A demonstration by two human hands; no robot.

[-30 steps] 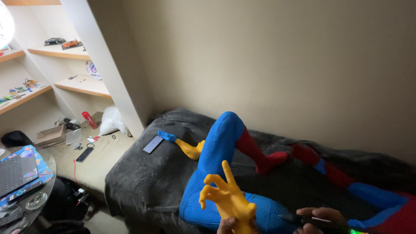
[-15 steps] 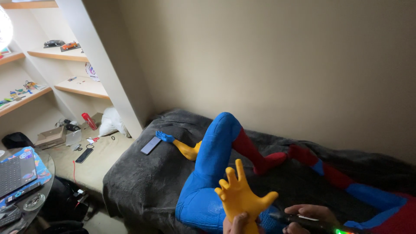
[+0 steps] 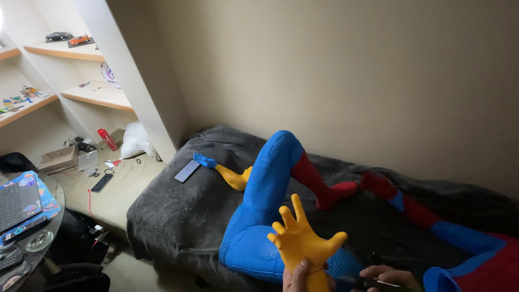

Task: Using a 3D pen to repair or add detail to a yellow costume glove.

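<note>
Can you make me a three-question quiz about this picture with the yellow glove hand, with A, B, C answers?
1. Where does the phone lie?
A. on the grey blanket near the bed's corner
B. on the top shelf
C. on the round glass table

2. What colour is the stuffed glove hand that is held up?
A. green
B. yellow
C. white

3. How is the glove hand held?
A. it lies flat on the floor
B. it hangs from the wall
C. the left hand has its grip round the wrist, fingers spread upward

Answers:
1 A, the dark flat phone rests on the grey blanket beside a small blue glove.
2 B, it is plain yellow against the blue costume leg.
3 C, the thumb wraps the yellow wrist at the bottom edge, and the right hand holds a dark thin tool beside it.
</note>
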